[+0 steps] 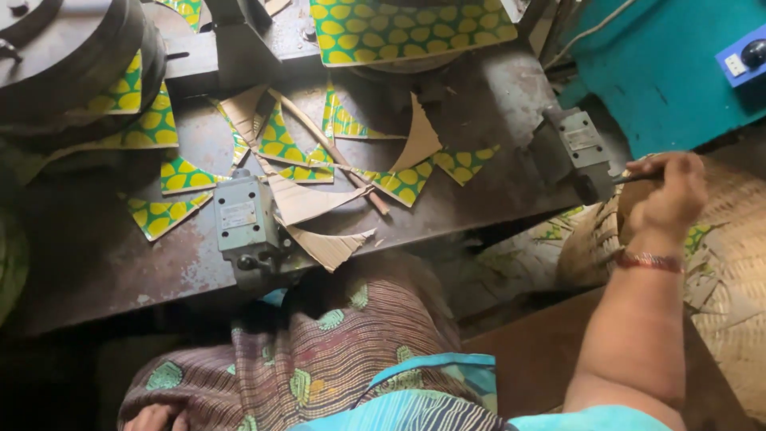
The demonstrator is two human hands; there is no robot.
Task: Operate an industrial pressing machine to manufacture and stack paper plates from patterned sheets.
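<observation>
Head view: right hand pinches a thin lever by the grey box; left hand rests on the lap, grip unclear.

A reddish bangle on the right wrist, turquoise sleeves, striped brown cloth with green motifs

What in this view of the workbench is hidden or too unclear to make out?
- Left hand: cut off by the bottom edge; its grip cannot be told.
- Thin lever in the right hand: fingers cover most of it.
- Patterned sheet at the top: cut off by the edge.
- Round press, top left: only partly in frame.
- Woven basket: the forearm hides its contents.
</observation>
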